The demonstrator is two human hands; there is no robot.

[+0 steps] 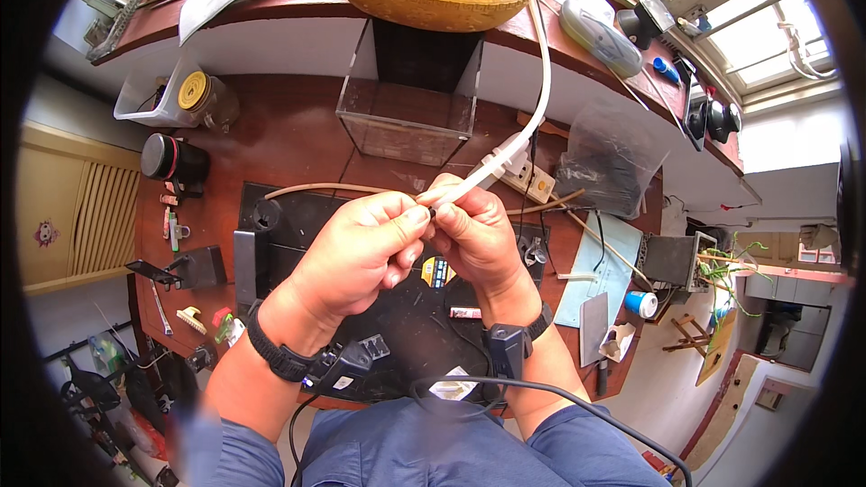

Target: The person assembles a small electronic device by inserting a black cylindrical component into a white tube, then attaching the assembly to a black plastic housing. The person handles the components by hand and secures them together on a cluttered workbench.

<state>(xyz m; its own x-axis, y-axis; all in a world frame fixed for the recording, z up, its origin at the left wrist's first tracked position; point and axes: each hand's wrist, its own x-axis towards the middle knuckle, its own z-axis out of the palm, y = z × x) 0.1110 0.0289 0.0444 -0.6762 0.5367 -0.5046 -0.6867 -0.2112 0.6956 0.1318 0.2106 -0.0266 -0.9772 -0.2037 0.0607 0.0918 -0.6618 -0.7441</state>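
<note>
Both hands meet over the middle of the desk, fingertips close together at the end of a white hose [547, 68]. The hose curves down from the brown basin [424, 9] at the top. My left hand [356, 248] is closed, its thumb and forefinger pinching at the hose end beside a small black piece [431, 213]. Wrapped around the hose from the other side, my right hand [478, 234] is closed too, thumb against the black piece. The fingers partly hide the joint. A thin tan tube [316, 187] reaches the hands from the left; whether it is gripped is unclear.
Behind the hands stands a clear tank [406, 122]. A white power strip [532, 182] and a clear plastic bag [609, 162] lie right of it. Beneath my hands is a black mat [388, 307]; a blue-and-white cup [641, 305] lies to the right. A black cable [577, 397] crosses my lap.
</note>
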